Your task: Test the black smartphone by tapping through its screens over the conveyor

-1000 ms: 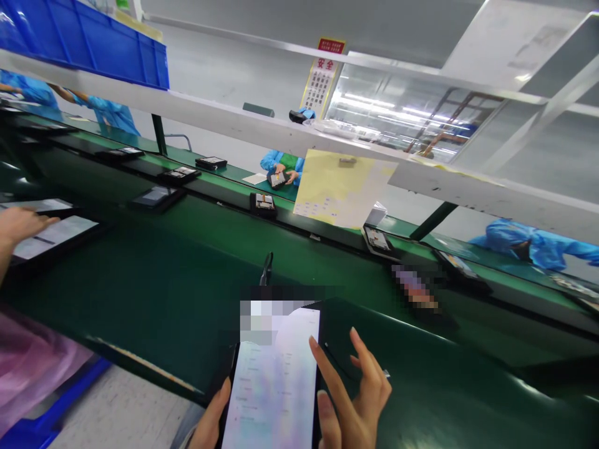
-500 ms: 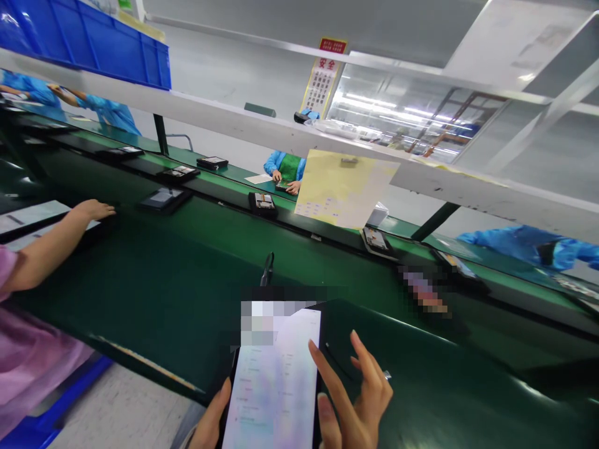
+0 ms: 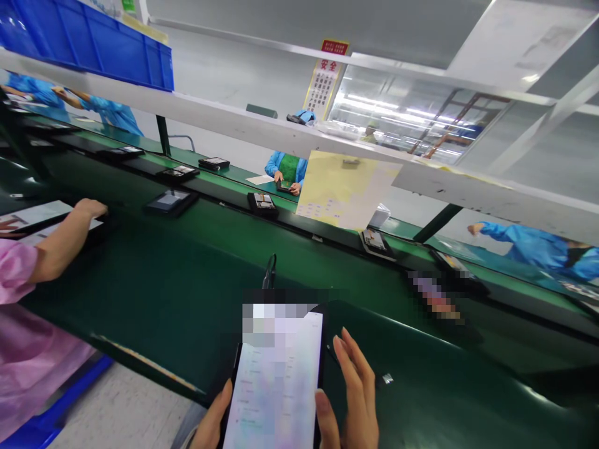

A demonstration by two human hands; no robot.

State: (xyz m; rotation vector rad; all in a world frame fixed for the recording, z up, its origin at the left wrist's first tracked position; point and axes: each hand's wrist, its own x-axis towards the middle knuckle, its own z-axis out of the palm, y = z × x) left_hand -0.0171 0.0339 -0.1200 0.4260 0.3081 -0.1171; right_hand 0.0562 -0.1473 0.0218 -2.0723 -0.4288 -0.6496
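A tablet (image 3: 276, 399) with a lit, pale screen is upright before me, its upper part blurred by blocks. My left hand (image 3: 213, 418) is closed on its left edge, the thumb along the frame; the other fingers are hidden beneath. At the right edge, my right hand (image 3: 350, 393) has its fingers stretched upward, clear of the screen, while the thumb rests at the tablet's border. Just beyond the tablet's top stands a dark looped cable (image 3: 269, 269). A small shiny scrap (image 3: 387, 378) lies on the green bench (image 3: 444, 386), right of my right hand.
Several devices in black trays, one a dark tray (image 3: 171, 201), line the green conveyor. At left, a co-worker's arm (image 3: 65, 240) in a pink sleeve reaches over white-screened tablets (image 3: 37, 218). A yellow sheet (image 3: 346, 187) hangs from the shelf rail. People in blue work opposite.
My right index finger has lifted away from the screen and moved right, beside the other finger. The tray at left and the blurred device at right have shifted rightward along the conveyor.
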